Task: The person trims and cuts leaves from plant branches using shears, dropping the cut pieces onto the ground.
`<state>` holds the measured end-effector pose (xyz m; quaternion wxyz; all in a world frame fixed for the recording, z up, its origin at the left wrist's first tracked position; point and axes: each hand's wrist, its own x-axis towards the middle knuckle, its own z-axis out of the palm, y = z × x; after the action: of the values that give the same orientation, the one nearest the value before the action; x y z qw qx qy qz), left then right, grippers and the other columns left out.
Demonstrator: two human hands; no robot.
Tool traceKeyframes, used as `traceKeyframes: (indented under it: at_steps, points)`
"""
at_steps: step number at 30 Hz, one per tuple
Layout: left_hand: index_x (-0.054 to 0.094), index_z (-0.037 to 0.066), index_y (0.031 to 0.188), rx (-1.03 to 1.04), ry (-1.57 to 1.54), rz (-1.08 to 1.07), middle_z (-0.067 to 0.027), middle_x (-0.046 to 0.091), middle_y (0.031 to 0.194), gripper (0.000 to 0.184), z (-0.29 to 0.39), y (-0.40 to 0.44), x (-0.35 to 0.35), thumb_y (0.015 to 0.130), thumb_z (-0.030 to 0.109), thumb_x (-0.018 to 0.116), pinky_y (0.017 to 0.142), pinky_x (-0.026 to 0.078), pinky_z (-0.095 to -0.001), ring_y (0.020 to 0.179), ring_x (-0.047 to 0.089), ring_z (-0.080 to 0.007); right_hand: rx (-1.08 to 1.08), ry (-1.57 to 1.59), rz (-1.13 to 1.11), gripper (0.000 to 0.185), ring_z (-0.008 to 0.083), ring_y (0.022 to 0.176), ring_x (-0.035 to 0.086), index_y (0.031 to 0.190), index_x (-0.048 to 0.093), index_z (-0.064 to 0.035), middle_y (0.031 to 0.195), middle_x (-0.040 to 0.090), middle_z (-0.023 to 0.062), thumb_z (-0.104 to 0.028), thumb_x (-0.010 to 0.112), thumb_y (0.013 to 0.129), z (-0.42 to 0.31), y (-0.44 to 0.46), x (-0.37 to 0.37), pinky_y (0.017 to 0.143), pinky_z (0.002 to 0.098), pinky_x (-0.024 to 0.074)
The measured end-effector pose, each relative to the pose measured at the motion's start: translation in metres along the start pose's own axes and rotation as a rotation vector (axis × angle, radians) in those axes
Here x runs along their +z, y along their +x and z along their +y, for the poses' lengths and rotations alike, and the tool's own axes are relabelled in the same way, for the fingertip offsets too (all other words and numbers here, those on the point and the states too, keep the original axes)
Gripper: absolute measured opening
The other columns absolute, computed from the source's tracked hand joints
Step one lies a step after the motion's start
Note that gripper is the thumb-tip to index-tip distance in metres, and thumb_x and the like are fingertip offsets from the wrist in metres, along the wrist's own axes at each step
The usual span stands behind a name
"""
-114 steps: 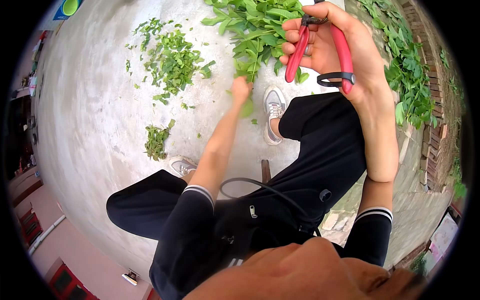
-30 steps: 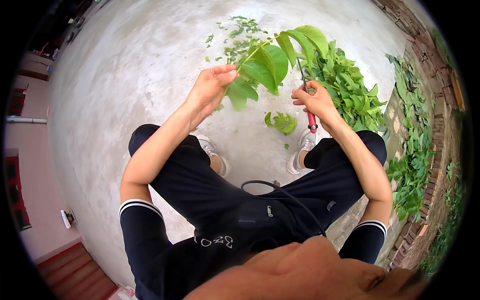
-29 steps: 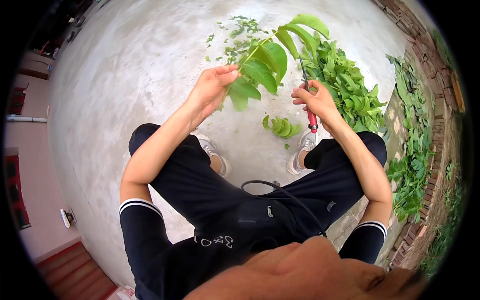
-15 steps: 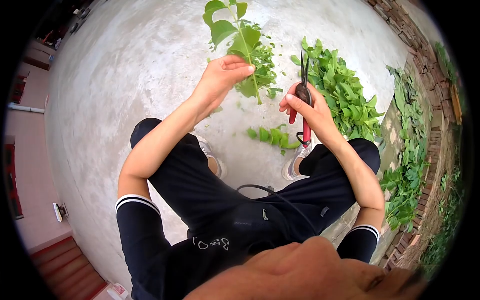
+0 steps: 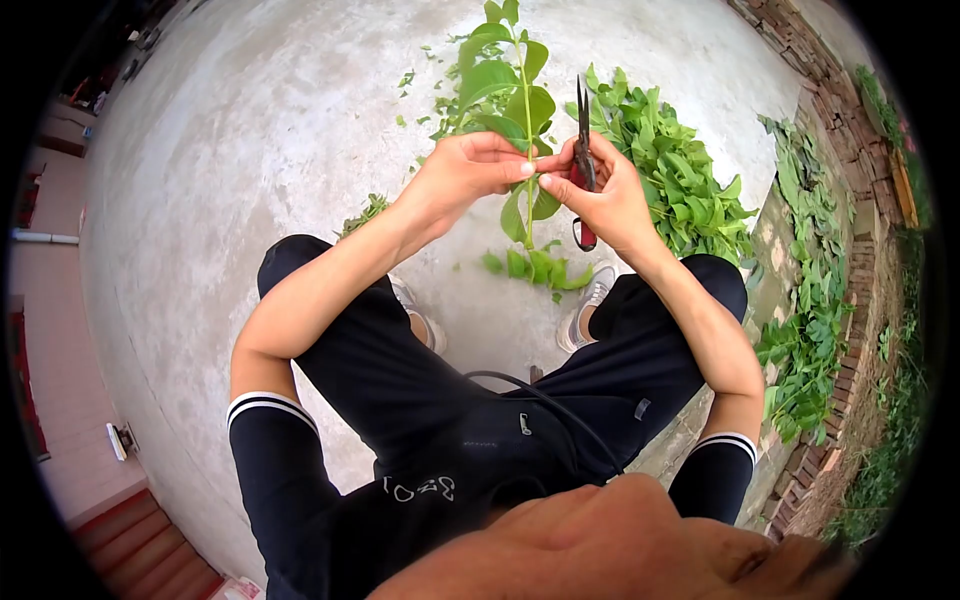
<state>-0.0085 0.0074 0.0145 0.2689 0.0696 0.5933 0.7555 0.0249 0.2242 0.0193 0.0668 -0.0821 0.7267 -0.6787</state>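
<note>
- Fingers (image 5: 517, 170) of left hand (image 5: 468, 178): pinching leafy green stem (image 5: 527, 105).
- Right hand (image 5: 600, 190): fingers clasping red-handled black metal shears (image 5: 583, 152), fingertips at the stem.
- Grey concrete floor (image 5: 280, 130): green clippings (image 5: 449, 110), seemingly done; bushy green leaf heap (image 5: 690, 180), seemingly left.

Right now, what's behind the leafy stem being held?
Behind the leafy stem: concrete floor, with leaf scraps left of it and loose leaves near its lower end in view. What lies directly behind it and the left hand is covered.
</note>
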Motion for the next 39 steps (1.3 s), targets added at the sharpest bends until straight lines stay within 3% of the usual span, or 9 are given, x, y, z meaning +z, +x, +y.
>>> traceKeyframes:
  at_steps: [2,6,13,16,19,26,32,35,39]
  points:
    - [0.07,0.001,0.107,0.024,0.075,0.014,-0.0049,0.071,0.098,0.023,0.001,-0.001,-0.001,0.089,0.012,0.078,0.082,0.051,-0.0293,0.089,0.065,-0.0119,0.108,-0.048,0.021,0.029,0.006,0.085,0.065,0.103,0.054,-0.0053,0.101,0.073,0.0079,-0.008,0.079,0.087,-0.004,0.002,-0.003,0.07,0.022,0.0518]
    - [0.071,-0.001,0.096,0.157,0.383,0.111,-0.0019,0.069,0.084,0.017,-0.001,-0.006,0.003,0.087,0.012,0.079,0.068,0.048,-0.0247,0.076,0.06,-0.0075,0.034,0.05,0.043,0.031,0.0079,0.082,0.066,0.098,0.055,-0.0048,0.099,0.073,0.0099,-0.011,0.083,0.085,-0.006,0.004,-0.002,0.073,0.0255,0.0534]
    - [0.07,-0.005,0.081,0.359,0.622,0.221,0.0015,0.062,0.069,0.017,0.004,-0.02,0.029,0.082,0.009,0.08,0.055,0.041,-0.0244,0.06,0.047,-0.0044,-0.01,0.015,0.131,0.032,0.0064,0.068,0.063,0.096,0.055,-0.0049,0.083,0.069,0.0051,-0.007,0.083,0.082,0.002,0.004,0.006,0.063,0.0231,0.0523]
    - [0.061,-0.003,0.107,0.29,0.676,0.168,-0.0095,0.07,0.088,0.035,0.015,-0.023,0.029,0.079,0.007,0.08,0.068,0.053,-0.0284,0.076,0.067,-0.0137,0.071,0.005,0.082,0.032,0.0057,0.069,0.062,0.096,0.054,-0.0057,0.083,0.069,0.0042,-0.006,0.083,0.081,-0.009,0.003,0.007,0.062,0.0229,0.0504]
    - [0.064,0.0,0.11,0.317,0.598,0.128,0.0008,0.065,0.08,0.034,0.007,-0.021,0.026,0.082,0.009,0.081,0.063,0.043,-0.0244,0.069,0.051,-0.0055,-0.054,-0.062,0.046,0.033,0.0056,0.07,0.061,0.095,0.054,-0.0071,0.084,0.068,0.0034,-0.006,0.083,0.082,0.003,0.008,0.006,0.06,0.0234,0.0497]
    - [0.06,0.004,0.125,0.17,0.508,-0.068,-0.0082,0.062,0.121,0.059,-0.001,-0.016,0.01,0.08,0.031,0.086,0.089,0.048,-0.0328,0.118,0.055,-0.0169,0.015,0.206,0.077,0.026,0.0126,0.076,0.066,0.096,0.053,-0.0082,0.089,0.069,0.0057,-0.002,0.078,0.087,-0.005,0.009,-0.02,0.061,0.0255,0.0522]
    - [0.06,0.008,0.131,0.236,0.519,-0.131,-0.0045,0.065,0.125,0.063,-0.008,-0.017,0.013,0.079,0.031,0.086,0.092,0.048,-0.0318,0.111,0.061,-0.0175,0.039,0.221,0.066,0.024,0.0148,0.085,0.068,0.097,0.054,-0.0051,0.096,0.072,0.0108,-0.001,0.076,0.088,-0.012,0.006,-0.022,0.072,0.0297,0.0537]
    - [0.063,0.008,0.128,0.401,0.788,0.001,-0.0042,0.069,0.119,0.06,0.006,-0.027,0.025,0.078,0.032,0.086,0.089,0.05,-0.0318,0.101,0.065,-0.0163,0.032,0.262,0.071,0.025,0.0155,0.086,0.068,0.097,0.053,-0.0055,0.094,0.071,0.0102,0.0,0.075,0.088,-0.008,0.004,-0.019,0.072,0.0298,0.0538]
    - [0.069,0.005,0.115,0.496,0.792,0.062,-0.0088,0.073,0.102,0.043,0.003,-0.025,0.028,0.081,0.028,0.084,0.078,0.052,-0.0327,0.087,0.066,-0.0158,-0.005,0.259,0.104,0.027,0.0164,0.083,0.068,0.094,0.05,-0.0071,0.091,0.069,0.0089,0.001,0.075,0.088,0.0,0.002,-0.013,0.07,0.0297,0.054]
